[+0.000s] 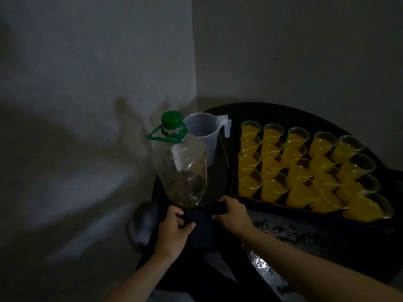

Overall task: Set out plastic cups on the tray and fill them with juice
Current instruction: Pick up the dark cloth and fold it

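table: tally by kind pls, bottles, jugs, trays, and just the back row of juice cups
bottle: 1
jug: 1
tray: 1
cups, back row only: 5
total: 8

Bottle (181, 162) and jug (202, 136) crowd the table's left beside the tray (234, 184).

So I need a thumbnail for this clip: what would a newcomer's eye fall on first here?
The rows of clear cups filled with bright orange juice, packed on the dark tray at right, stand out first in the dim room. Next comes the big, empty-looking clear bottle with its green cap at centre, a translucent jug just behind it. In front, the left hand and right hand grip a dark cloth.
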Tool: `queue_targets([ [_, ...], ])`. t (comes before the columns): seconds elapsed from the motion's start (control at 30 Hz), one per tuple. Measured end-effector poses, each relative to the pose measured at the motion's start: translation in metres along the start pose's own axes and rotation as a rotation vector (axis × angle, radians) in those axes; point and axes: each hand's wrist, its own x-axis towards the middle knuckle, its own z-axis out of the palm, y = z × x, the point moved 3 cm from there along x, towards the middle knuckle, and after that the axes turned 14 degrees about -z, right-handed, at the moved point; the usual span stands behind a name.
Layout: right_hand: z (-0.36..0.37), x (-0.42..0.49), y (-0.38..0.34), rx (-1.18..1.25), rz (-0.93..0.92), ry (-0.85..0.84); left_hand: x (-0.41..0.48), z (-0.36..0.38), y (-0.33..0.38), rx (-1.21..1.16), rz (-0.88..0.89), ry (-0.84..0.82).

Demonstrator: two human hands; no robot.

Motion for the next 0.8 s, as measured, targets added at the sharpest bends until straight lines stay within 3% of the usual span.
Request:
queue_targets([
  [0.2,0.010,-0.012,-0.002,-0.238,-0.185,0.151,-0.006,-0.005,-0.006,0.091,0.279,0.228],
  [0.3,0.017,-0.022,0.004,-0.401,-0.252,0.117,-0.024,-0.004,-0.003,0.360,0.569,0.357],
  [0.43,0.020,-0.028,0.015,-0.605,-0.327,0.179,-0.040,0.017,-0.007,0.817,0.866,0.220],
  [0.5,0.022,-0.029,0.017,-0.705,-0.463,0.180,-0.040,0.027,-0.011,0.941,0.878,0.201],
  [0.6,0.034,-0.042,0.024,-0.806,-0.648,0.042,-0.034,0.032,-0.017,1.017,0.818,0.185],
  [0.8,0.051,-0.074,0.039,-0.809,-0.414,-0.003,-0.029,0.028,-0.016,1.118,0.995,0.123],
])
